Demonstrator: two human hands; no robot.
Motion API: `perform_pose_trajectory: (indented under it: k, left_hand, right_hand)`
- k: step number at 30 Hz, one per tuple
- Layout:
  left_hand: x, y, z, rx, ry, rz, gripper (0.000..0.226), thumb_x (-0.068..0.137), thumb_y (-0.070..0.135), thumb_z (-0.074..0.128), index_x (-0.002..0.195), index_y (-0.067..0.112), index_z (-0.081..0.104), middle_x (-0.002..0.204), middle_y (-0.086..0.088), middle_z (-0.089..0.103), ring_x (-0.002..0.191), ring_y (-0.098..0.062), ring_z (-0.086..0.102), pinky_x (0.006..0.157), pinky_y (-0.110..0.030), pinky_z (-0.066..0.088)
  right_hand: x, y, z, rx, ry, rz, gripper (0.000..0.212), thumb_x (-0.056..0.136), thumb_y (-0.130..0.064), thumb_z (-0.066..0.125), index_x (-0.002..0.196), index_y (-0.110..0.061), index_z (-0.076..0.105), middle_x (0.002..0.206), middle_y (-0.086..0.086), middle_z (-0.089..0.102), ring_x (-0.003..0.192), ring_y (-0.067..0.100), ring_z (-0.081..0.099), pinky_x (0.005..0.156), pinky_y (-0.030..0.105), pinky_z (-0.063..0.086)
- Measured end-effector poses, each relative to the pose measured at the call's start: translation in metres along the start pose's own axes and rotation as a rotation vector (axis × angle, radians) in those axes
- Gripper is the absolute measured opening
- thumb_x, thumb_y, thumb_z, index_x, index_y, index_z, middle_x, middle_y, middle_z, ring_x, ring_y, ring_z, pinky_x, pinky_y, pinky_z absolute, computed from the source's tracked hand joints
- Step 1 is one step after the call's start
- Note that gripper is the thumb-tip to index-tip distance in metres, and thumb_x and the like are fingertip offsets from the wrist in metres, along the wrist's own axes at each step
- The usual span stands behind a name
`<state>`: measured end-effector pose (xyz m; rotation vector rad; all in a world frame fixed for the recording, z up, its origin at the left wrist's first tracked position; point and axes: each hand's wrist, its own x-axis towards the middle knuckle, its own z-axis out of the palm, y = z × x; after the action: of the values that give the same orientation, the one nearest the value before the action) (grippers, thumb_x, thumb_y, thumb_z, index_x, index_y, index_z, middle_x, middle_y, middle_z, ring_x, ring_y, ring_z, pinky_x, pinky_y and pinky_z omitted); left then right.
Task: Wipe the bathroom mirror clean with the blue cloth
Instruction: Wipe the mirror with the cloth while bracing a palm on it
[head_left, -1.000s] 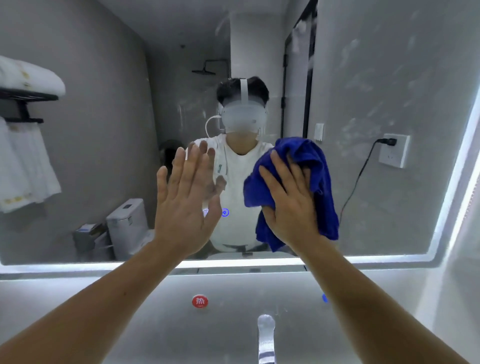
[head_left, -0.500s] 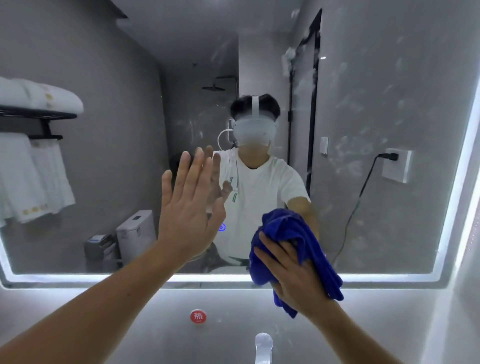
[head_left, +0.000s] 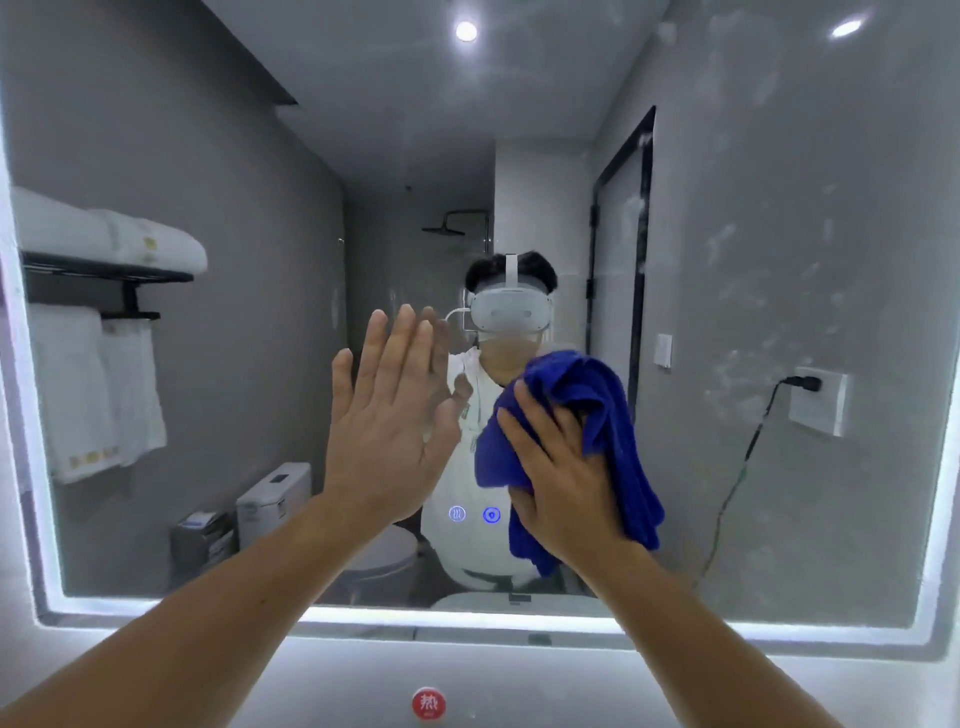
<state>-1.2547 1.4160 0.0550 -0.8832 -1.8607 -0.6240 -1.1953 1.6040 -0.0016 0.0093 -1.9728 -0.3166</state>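
Observation:
A large bathroom mirror (head_left: 779, 260) with a lit white edge fills the view. Pale smears show on its right side. My right hand (head_left: 563, 480) presses a bunched blue cloth (head_left: 597, 395) flat against the glass near the middle, above the lower edge. My left hand (head_left: 389, 415) lies flat on the mirror with fingers spread, just left of the cloth. It holds nothing. Two small blue touch icons (head_left: 474, 514) glow on the glass between my hands.
A red round sticker (head_left: 428, 704) sits on the wall below the mirror. The reflection shows towels on a black rack (head_left: 104, 270), a toilet (head_left: 275, 496), a dark door frame (head_left: 644, 260) and a wall socket (head_left: 818, 400) with a plugged cable.
My right hand has carried the cloth from the mirror's lower edge back up to the middle. The view has tilted upward. My left hand stays flat on the glass.

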Motion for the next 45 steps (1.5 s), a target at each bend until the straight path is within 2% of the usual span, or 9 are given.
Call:
perform_pose_trajectory:
  k: [3,8,13,22,28,31,34,42,45]
  left_hand:
    - [0.006,-0.013,-0.011,-0.003,0.026,0.003,0.074,0.096,0.055,0.009,0.155,0.012,0.016,0.165,-0.004,0.009,0.153,-0.021,-0.001,0.121,-0.054,0.008]
    - [0.014,-0.031,-0.018,0.023,0.047,0.043,0.071,0.098,0.053,0.008,0.155,0.012,0.016,0.165,-0.005,0.01,0.153,-0.02,-0.001,0.12,-0.054,0.008]
    - [0.024,-0.037,-0.016,0.036,0.063,0.049,0.068,0.098,0.049,0.013,0.156,0.013,0.016,0.165,-0.004,0.011,0.153,-0.018,-0.001,0.121,-0.052,0.008]
    - [0.036,-0.041,-0.004,0.034,0.138,0.074,0.066,0.097,0.041,0.025,0.156,0.014,0.013,0.165,-0.005,0.014,0.153,-0.02,0.004,0.12,-0.049,0.01]
    - [0.042,-0.055,-0.001,-0.011,0.136,0.119,0.063,0.101,0.047,0.018,0.156,0.015,0.017,0.165,-0.003,0.012,0.153,-0.018,0.001,0.119,-0.049,0.007]
    - [0.052,-0.058,-0.004,-0.045,0.099,0.127,0.072,0.1,0.059,0.006,0.157,0.016,0.016,0.166,-0.001,0.008,0.152,-0.015,-0.004,0.121,-0.049,0.004]
    - [0.066,-0.055,-0.005,-0.047,0.085,0.096,0.067,0.1,0.05,0.018,0.158,0.019,0.01,0.166,0.003,0.0,0.151,-0.012,-0.012,0.122,-0.049,0.001]
    - [0.072,-0.041,-0.003,-0.1,0.078,0.099,0.068,0.096,0.045,0.021,0.157,0.02,0.008,0.166,0.004,-0.001,0.151,-0.011,-0.012,0.123,-0.045,-0.001]
    - [0.069,-0.041,-0.002,-0.119,0.086,0.118,0.068,0.096,0.047,0.021,0.157,0.019,0.012,0.166,0.003,0.003,0.151,-0.011,-0.01,0.123,-0.048,0.002]
  right_hand:
    - [-0.021,0.025,-0.01,0.008,-0.111,-0.12,0.071,0.074,-0.021,0.072,0.141,-0.02,0.047,0.156,0.001,0.032,0.136,0.032,0.041,0.098,0.045,0.045]
    - [0.052,0.052,-0.043,0.036,0.095,0.148,0.06,0.077,-0.018,0.061,0.136,-0.009,0.055,0.153,0.01,0.036,0.141,0.035,0.03,0.118,0.043,0.008]
    - [0.137,-0.002,-0.039,0.019,0.122,0.194,0.063,0.086,-0.025,0.056,0.146,-0.014,0.042,0.159,0.007,0.026,0.148,0.03,0.013,0.118,0.045,0.002]
    - [0.075,0.009,-0.032,-0.128,-0.126,-0.285,0.059,0.084,-0.025,0.057,0.141,-0.017,0.05,0.156,0.003,0.033,0.143,0.029,0.03,0.115,0.045,0.028]
    - [0.083,0.07,-0.064,-0.085,0.004,0.047,0.061,0.081,-0.019,0.058,0.141,-0.016,0.049,0.157,0.004,0.03,0.145,0.032,0.026,0.118,0.051,0.018]
    - [0.119,0.048,-0.059,-0.008,0.16,0.346,0.058,0.083,-0.025,0.05,0.141,-0.018,0.048,0.156,0.004,0.032,0.146,0.029,0.02,0.12,0.05,0.011]
    - [0.155,0.003,-0.04,0.037,0.258,0.511,0.064,0.085,-0.028,0.048,0.147,-0.016,0.038,0.159,0.008,0.025,0.148,0.031,0.011,0.118,0.047,0.0]
    - [0.082,0.009,-0.024,-0.088,-0.018,-0.115,0.069,0.083,-0.031,0.059,0.148,-0.02,0.038,0.16,0.0,0.021,0.148,0.025,0.015,0.119,0.043,0.015]
    - [0.053,0.053,-0.037,-0.135,-0.068,-0.241,0.068,0.081,-0.035,0.06,0.146,-0.026,0.042,0.16,0.002,0.024,0.149,0.024,0.013,0.12,0.04,0.009]
